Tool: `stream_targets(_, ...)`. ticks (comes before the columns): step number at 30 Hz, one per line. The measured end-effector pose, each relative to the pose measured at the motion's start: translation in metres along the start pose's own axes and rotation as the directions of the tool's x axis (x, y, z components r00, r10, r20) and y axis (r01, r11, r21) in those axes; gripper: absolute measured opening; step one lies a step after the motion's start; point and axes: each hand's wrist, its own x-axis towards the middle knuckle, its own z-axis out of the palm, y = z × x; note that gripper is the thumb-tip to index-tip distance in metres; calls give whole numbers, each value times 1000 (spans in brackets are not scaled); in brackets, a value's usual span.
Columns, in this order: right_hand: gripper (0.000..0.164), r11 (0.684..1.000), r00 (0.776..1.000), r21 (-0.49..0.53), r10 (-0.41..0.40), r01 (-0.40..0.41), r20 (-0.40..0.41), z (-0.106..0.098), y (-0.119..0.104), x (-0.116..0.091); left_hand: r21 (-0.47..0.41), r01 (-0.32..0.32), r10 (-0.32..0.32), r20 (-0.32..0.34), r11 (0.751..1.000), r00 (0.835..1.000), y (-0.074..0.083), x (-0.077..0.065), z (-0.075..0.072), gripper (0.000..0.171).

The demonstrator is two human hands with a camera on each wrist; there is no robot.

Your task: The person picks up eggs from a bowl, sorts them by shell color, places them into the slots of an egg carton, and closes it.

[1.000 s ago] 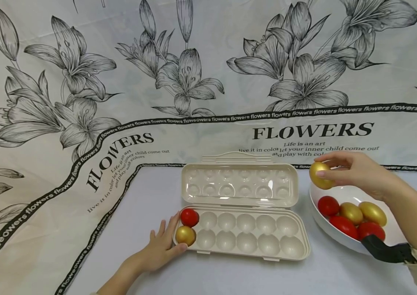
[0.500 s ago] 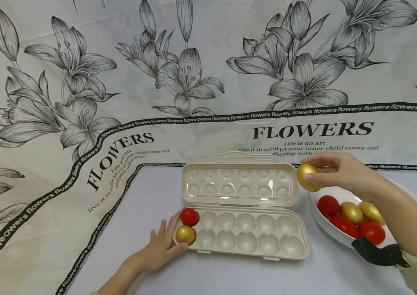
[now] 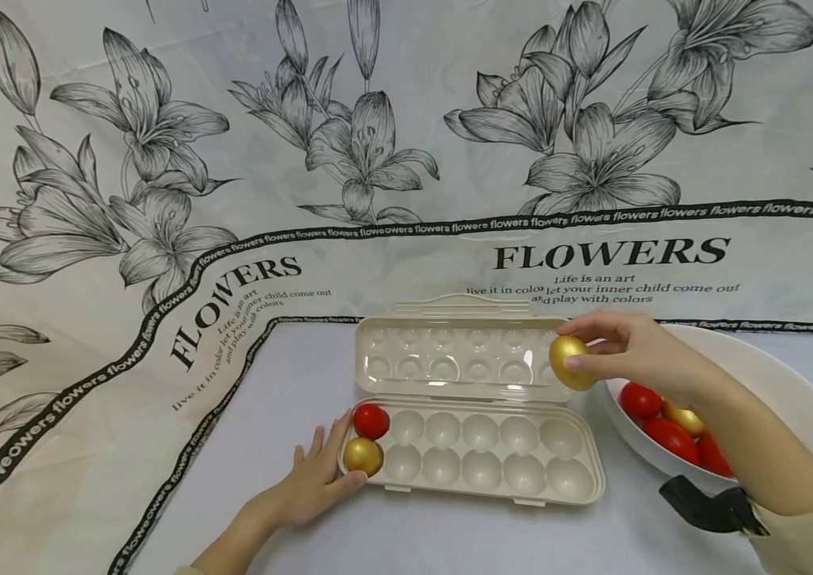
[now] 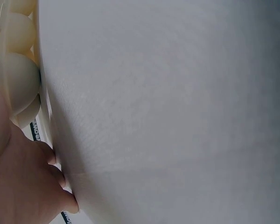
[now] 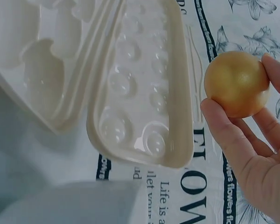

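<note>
My right hand (image 3: 611, 351) pinches a gold egg (image 3: 569, 362) between thumb and fingers, in front of the right end of the raised lid (image 3: 464, 361). In the right wrist view the egg (image 5: 237, 84) is held beside the dimpled lid (image 5: 144, 93). The cream egg carton (image 3: 480, 497) lies unfolded, its cupped tray toward me. At its left end a red egg (image 3: 370, 421) sits in the back row and a gold egg (image 3: 363, 456) in the front row. My left hand (image 3: 313, 485) rests with spread fingers against that left end.
A white bowl (image 3: 802, 399) stands right of the carton, holding red eggs (image 3: 671, 440) and at least one gold egg (image 3: 684, 416); my right forearm hides part of it. Behind the white tabletop (image 3: 291, 367) hangs a flower-printed cloth (image 3: 406, 184).
My right hand has carried the gold egg leftward and slightly down, from above the bowl to the lid's right end. My left hand and the carton stay in place.
</note>
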Motion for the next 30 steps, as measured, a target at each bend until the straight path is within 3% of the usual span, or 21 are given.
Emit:
stream_targets(5, 47, 999, 1000, 37, 0, -1, 15, 16, -2, 0, -2, -7, 7, 1, 1000, 1000, 0, 1, 0, 85)
stream_targets(12, 47, 988, 993, 137, -86, 74, 84, 41, 1, 2, -9, -3, 3, 8, 1000, 1000, 0, 0, 0, 85)
stream_targets(30, 43, 973, 979, 210, -131, 97, 155, 100, -8, 17, -12, -10, 10, 3, 1000, 1000, 0, 1, -1, 84)
